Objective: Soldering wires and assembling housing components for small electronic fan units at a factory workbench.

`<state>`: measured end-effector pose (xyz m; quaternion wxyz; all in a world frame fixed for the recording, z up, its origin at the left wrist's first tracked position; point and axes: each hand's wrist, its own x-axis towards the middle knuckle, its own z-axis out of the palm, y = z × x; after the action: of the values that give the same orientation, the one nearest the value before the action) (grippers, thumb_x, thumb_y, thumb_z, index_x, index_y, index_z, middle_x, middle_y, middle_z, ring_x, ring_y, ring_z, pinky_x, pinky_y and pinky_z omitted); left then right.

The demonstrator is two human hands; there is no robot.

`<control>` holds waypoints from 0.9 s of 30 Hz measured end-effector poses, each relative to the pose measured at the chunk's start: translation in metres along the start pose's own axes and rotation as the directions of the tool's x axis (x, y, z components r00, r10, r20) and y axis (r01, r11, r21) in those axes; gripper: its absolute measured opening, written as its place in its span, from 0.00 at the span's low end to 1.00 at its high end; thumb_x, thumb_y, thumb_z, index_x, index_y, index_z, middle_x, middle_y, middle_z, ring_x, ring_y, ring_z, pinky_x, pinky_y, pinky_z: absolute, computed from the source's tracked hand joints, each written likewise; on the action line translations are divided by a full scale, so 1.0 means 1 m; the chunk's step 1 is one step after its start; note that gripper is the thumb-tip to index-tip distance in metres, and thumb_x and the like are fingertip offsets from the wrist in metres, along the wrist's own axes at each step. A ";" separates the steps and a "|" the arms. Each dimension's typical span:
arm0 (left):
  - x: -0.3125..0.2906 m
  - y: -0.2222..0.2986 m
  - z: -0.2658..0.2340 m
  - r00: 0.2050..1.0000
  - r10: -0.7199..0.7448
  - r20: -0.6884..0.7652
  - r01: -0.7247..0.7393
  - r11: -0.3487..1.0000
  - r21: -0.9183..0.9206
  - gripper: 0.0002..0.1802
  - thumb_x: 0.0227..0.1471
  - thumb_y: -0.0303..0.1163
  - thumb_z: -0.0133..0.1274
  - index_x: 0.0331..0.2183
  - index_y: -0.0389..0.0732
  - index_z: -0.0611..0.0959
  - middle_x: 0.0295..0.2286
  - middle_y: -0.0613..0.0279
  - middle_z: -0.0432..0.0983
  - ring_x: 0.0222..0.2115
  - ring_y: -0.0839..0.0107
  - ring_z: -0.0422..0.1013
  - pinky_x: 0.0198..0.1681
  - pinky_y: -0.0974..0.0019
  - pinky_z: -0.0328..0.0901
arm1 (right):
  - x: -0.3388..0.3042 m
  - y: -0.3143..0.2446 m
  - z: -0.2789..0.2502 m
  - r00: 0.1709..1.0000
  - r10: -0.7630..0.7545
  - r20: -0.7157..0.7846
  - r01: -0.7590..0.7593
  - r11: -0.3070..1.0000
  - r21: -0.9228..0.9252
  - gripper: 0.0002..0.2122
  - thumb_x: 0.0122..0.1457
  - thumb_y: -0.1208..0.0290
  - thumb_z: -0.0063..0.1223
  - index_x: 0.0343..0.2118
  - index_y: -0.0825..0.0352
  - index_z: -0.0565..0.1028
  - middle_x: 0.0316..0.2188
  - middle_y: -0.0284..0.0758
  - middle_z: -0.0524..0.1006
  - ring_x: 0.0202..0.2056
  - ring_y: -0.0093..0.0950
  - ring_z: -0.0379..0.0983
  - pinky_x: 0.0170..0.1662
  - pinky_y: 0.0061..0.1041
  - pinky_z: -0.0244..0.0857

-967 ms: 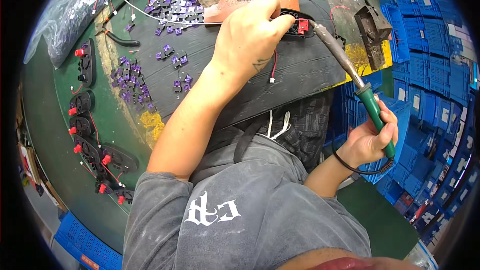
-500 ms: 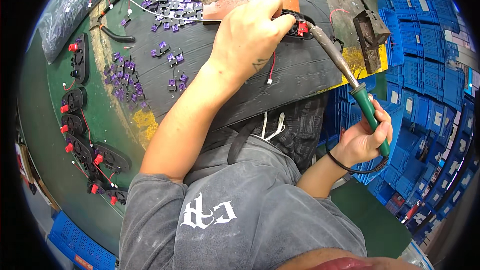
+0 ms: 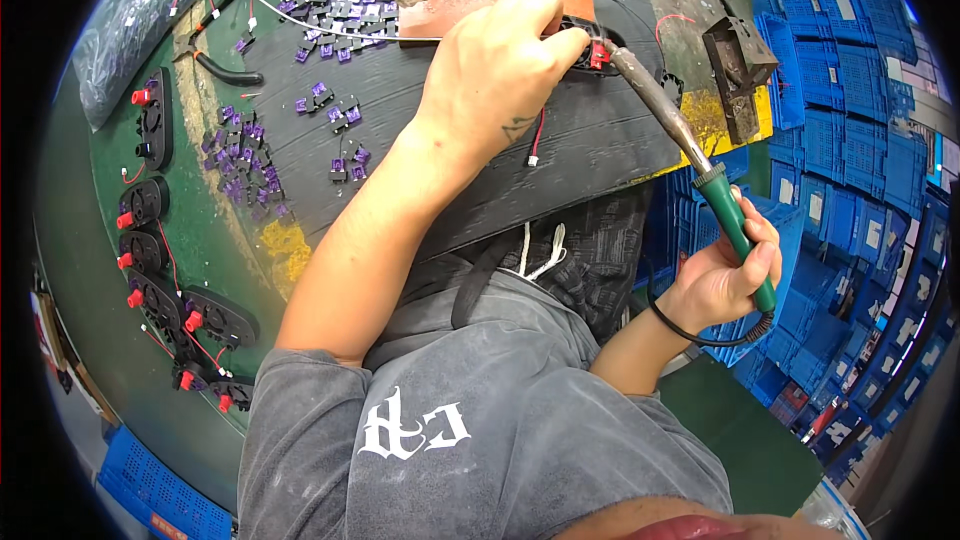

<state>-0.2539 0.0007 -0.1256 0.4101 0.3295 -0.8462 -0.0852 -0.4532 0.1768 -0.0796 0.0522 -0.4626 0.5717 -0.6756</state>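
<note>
Green-handled soldering iron [image 3: 700, 175], grasped by the right hand [image 3: 722, 278], slants up-left, tip at the black red-capped part [image 3: 597, 48] the left hand [image 3: 497, 68] pinches near the bench's [image 3: 440, 130] far edge; blue crates [image 3: 850, 70] stand right.

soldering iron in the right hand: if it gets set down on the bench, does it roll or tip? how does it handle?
The soldering iron is long and round, with a smooth green handle, so it would probably roll on the black mat. Its metal shaft likely makes it front-heavy and stiff. The black cord looping below the right hand is floppy and may tug it sideways.
</note>
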 end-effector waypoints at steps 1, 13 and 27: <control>0.000 0.000 0.000 1.000 0.000 -0.005 0.000 1.000 -0.004 0.13 0.41 0.22 0.52 0.33 0.43 0.83 0.25 0.62 0.70 0.26 0.64 0.72 0.29 0.64 0.67 | 0.000 -0.001 0.001 1.000 0.001 0.002 -0.001 1.000 0.005 0.15 0.62 0.66 0.43 0.30 0.77 0.72 0.35 0.50 0.75 0.39 0.45 0.76 0.47 0.43 0.72; 0.000 -0.002 0.000 0.999 -0.036 -0.041 0.036 0.999 -0.006 0.12 0.40 0.22 0.55 0.32 0.42 0.84 0.26 0.62 0.71 0.26 0.64 0.72 0.30 0.64 0.68 | -0.001 -0.003 0.006 0.999 -0.030 -0.028 0.030 1.000 -0.007 0.16 0.61 0.65 0.44 0.30 0.78 0.72 0.34 0.50 0.75 0.39 0.45 0.76 0.48 0.43 0.71; 0.001 -0.003 -0.001 0.997 -0.043 -0.058 0.044 0.999 0.012 0.10 0.42 0.22 0.56 0.32 0.42 0.83 0.25 0.62 0.71 0.26 0.64 0.72 0.29 0.64 0.67 | 0.001 -0.004 0.003 0.999 -0.051 -0.013 0.050 0.999 -0.015 0.15 0.62 0.67 0.44 0.29 0.77 0.72 0.32 0.45 0.74 0.38 0.44 0.76 0.48 0.47 0.71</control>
<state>-0.2518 -0.0018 -0.1254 0.4301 0.3528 -0.8272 -0.0792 -0.4498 0.1756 -0.0765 0.0279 -0.4726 0.5650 -0.6757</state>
